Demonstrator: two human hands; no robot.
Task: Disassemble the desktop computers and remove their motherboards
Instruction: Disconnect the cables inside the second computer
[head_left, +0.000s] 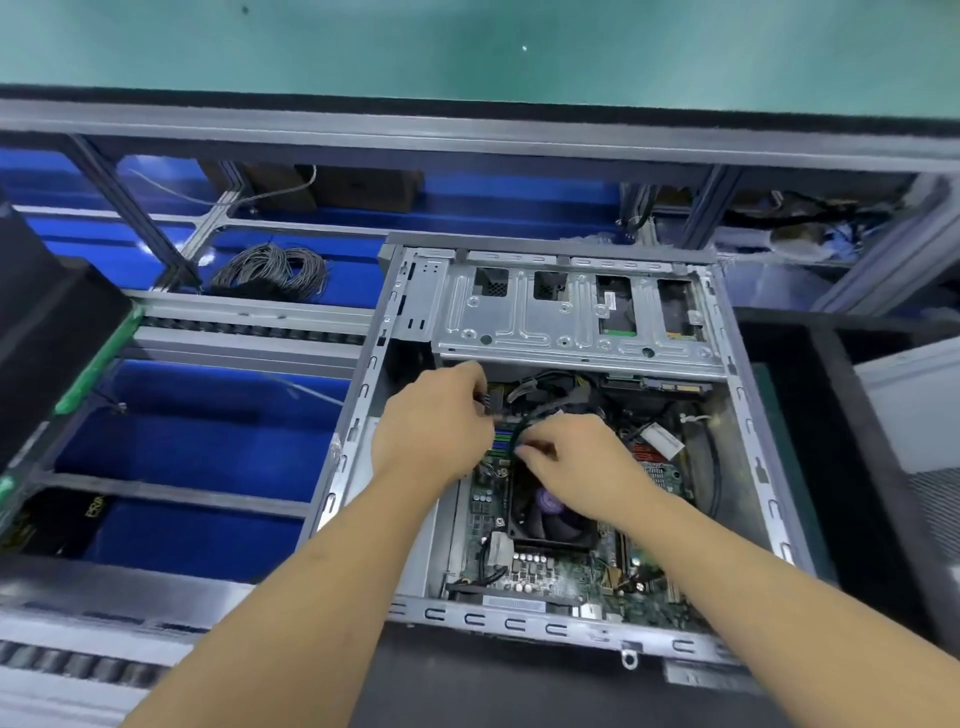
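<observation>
The open computer case (571, 441) lay on its side on a dark work surface (519, 686), with the motherboard (561, 566) still seated in its floor. Both hands had reached in over the near rim of the case.

The left hand (431, 426) had its fingers curled together around a small black connector (483, 402), pinching it just below the edge of the metal drive cage (571, 312). There was very little room above those fingertips: the cage's lower lip hung close over them, and a bundle of black cables (550, 389) crowded in just to their right.

The right hand (576, 462) pinched a thin dark cable (517, 441) between thumb and fingers; the fingertips were closed on it, beside the coloured memory slots (501, 441). Directly beneath that hand sat the cooler fan (556, 514), nearly touching the wrist. The two hands were close, the looped cable running between them.

Left of the left fingers, the case's side wall (358, 415) stood near, leaving a narrow strip of bare metal floor. Right of the right fingers the case opened wider, toward a labelled white connector (662, 436) and the far wall (753, 441).

Outside the case, well left of the hands, blue bins (197, 431) sat in a metal frame, one holding a coil of grey wire (272, 273).
</observation>
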